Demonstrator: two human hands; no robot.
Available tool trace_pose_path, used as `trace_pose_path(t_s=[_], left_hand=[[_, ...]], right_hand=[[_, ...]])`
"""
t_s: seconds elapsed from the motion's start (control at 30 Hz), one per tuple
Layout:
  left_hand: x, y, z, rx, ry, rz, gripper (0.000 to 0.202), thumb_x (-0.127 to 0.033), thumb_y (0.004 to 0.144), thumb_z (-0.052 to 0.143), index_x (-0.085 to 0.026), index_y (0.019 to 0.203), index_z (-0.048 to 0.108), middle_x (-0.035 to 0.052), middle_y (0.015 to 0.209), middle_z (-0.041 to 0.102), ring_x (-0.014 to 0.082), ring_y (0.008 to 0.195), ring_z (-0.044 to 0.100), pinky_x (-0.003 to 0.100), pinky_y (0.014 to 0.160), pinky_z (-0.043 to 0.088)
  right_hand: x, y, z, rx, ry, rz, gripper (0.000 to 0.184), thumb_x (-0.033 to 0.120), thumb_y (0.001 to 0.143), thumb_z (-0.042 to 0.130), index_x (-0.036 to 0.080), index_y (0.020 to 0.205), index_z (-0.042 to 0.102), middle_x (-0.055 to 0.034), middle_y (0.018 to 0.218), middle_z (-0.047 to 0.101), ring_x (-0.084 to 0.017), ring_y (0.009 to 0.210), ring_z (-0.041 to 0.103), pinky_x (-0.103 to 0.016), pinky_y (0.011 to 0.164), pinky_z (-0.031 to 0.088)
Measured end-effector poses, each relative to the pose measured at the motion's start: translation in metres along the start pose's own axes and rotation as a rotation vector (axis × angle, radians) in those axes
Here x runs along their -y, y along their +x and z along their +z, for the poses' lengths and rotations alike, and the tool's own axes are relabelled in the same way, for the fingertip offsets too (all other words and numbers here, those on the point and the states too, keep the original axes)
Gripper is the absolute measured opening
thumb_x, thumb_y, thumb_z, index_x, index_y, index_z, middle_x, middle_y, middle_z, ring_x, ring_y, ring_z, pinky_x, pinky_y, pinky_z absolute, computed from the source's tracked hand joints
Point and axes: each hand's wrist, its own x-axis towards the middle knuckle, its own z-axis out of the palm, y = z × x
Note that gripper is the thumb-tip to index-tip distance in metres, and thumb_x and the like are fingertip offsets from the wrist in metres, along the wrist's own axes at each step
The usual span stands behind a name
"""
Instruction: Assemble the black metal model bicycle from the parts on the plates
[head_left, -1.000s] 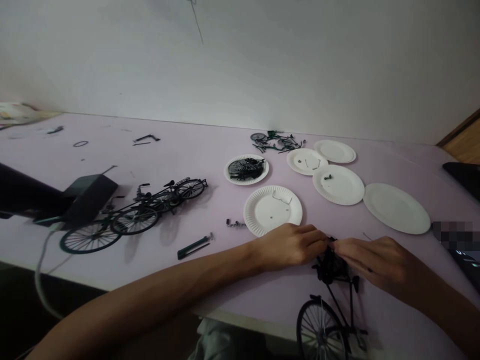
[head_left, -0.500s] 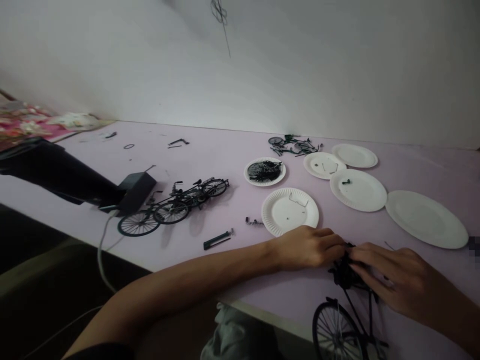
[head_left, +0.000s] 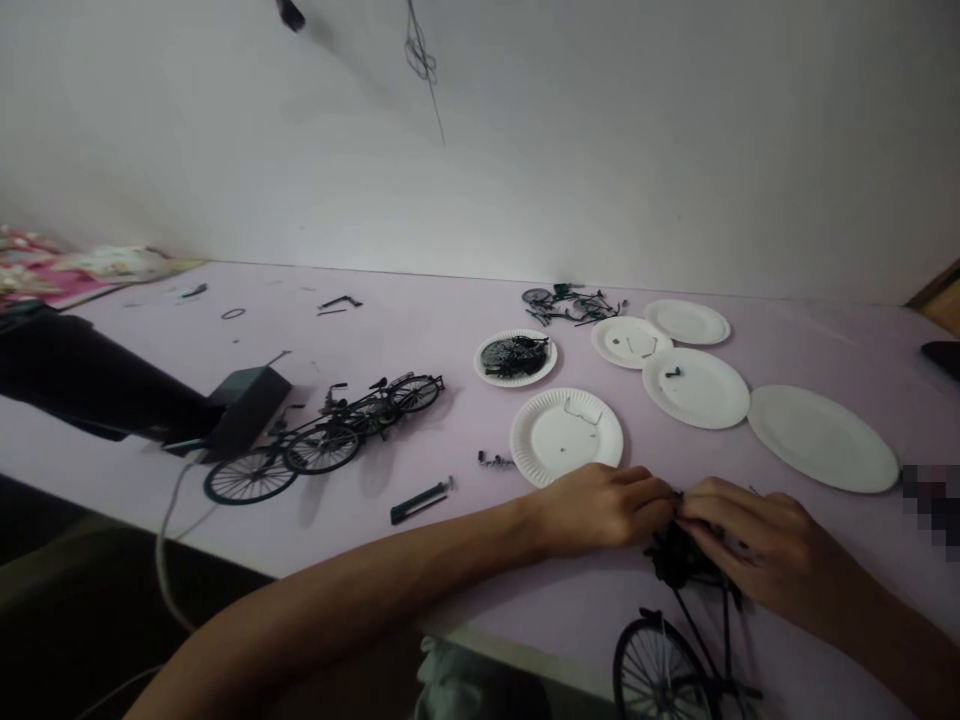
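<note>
Bike (head_left: 679, 560) pinched at its upper end, low right on my feed

At the far left I see a patterned cloth (head_left: 45, 278) by the wall, then a black stand (head_left: 105, 380) reaching over the table (head_left: 442, 310), with a box (head_left: 247, 400) at its end. Right of the box, two bikes (head_left: 364, 412) overlap in my view. A green part (head_left: 420, 503) lies near the left forearm. Mid-table, one plate (head_left: 480, 367) holds a heap of black parts (head_left: 517, 355); a nearer plate (head_left: 536, 462) sits just beyond the left hand (head_left: 611, 505). Its fingers are curled together, tips clamped on the bike's upper end. From there the bike slants down to the table's near edge, where my view cuts off its wheel (head_left: 664, 680). The right hand (head_left: 761, 530) meets the left, thumb and fingers pinched on the same end; the exact spot between the tips is hidden from me. Beyond it, four white plates (head_left: 709, 400) spread rightward
</note>
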Motion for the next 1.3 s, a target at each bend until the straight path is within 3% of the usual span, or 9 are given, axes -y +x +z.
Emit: trace_pose_path(t_s=[0.17, 0.3, 0.43, 0.57, 0.77, 0.87, 1.3], left_hand=[[0.0, 0.0, -0.004, -0.014, -0.032, 0.012, 0.019, -0.008, 0.099, 0.044, -0.005, 0.102, 0.063, 0.0128, 0.109, 0.068, 0.0176, 0.096, 0.065, 0.025, 0.075, 0.06], [0.0, -0.001, -0.007, 0.002, -0.055, 0.021, 0.021, -0.006, 0.099, 0.043, -0.004, 0.108, 0.061, 0.0133, 0.113, 0.067, 0.0194, 0.102, 0.065, 0.026, 0.075, 0.06], [0.0, -0.001, -0.009, 0.012, -0.07, 0.019, 0.023, -0.006, 0.1, 0.04, -0.004, 0.109, 0.061, 0.0139, 0.115, 0.067, 0.0188, 0.105, 0.064, 0.026, 0.077, 0.061], [0.001, -0.001, -0.012, 0.005, -0.038, 0.038, 0.022, -0.006, 0.1, 0.041, -0.005, 0.107, 0.062, 0.0139, 0.111, 0.068, 0.0176, 0.102, 0.065, 0.025, 0.075, 0.061], [-0.001, 0.0, -0.015, -0.006, 0.046, 0.038, 0.017, -0.009, 0.099, 0.046, -0.007, 0.104, 0.062, 0.0099, 0.098, 0.067, 0.0154, 0.085, 0.064, 0.025, 0.063, 0.057], [-0.002, -0.001, -0.015, -0.003, 0.065, 0.025, 0.017, -0.01, 0.099, 0.046, -0.008, 0.103, 0.062, 0.0084, 0.094, 0.066, 0.0156, 0.079, 0.062, 0.026, 0.058, 0.054], [-0.002, -0.001, -0.011, -0.005, 0.048, 0.037, 0.015, -0.009, 0.098, 0.047, -0.008, 0.102, 0.062, 0.0087, 0.096, 0.064, 0.0159, 0.081, 0.061, 0.026, 0.062, 0.055]], right_hand=[[-0.004, 0.004, -0.004, 0.089, 0.106, 0.058, 0.005, 0.02, 0.097, 0.054, 0.022, 0.095, 0.058, -0.0026, 0.085, 0.069, -0.015, 0.071, 0.067, -0.026, 0.064, 0.05], [-0.007, 0.009, -0.011, 0.022, 0.195, 0.355, 0.013, 0.034, 0.096, 0.055, 0.023, 0.09, 0.061, -0.0014, 0.079, 0.069, -0.016, 0.067, 0.065, -0.026, 0.06, 0.051], [-0.014, 0.011, -0.015, 0.023, 0.252, 0.54, 0.022, 0.04, 0.098, 0.05, 0.024, 0.102, 0.064, -0.0032, 0.087, 0.071, -0.02, 0.083, 0.068, -0.029, 0.07, 0.054], [-0.018, 0.01, -0.017, -0.005, 0.41, 0.582, 0.027, 0.04, 0.098, 0.048, 0.023, 0.113, 0.063, -0.0033, 0.084, 0.071, -0.018, 0.075, 0.068, -0.031, 0.069, 0.056], [-0.006, 0.016, -0.023, -0.221, 0.694, 0.711, 0.02, 0.04, 0.089, 0.066, 0.021, 0.095, 0.063, -0.0081, 0.093, 0.078, -0.022, 0.083, 0.075, -0.034, 0.079, 0.062], [0.002, 0.019, -0.022, -0.28, 0.79, 0.759, 0.021, 0.038, 0.084, 0.073, 0.021, 0.088, 0.061, -0.008, 0.089, 0.079, -0.023, 0.081, 0.077, -0.033, 0.076, 0.064], [0.006, 0.016, -0.008, -0.245, 0.807, 0.734, 0.022, 0.036, 0.08, 0.077, 0.022, 0.084, 0.061, -0.0069, 0.085, 0.08, -0.025, 0.082, 0.078, -0.031, 0.071, 0.065]])
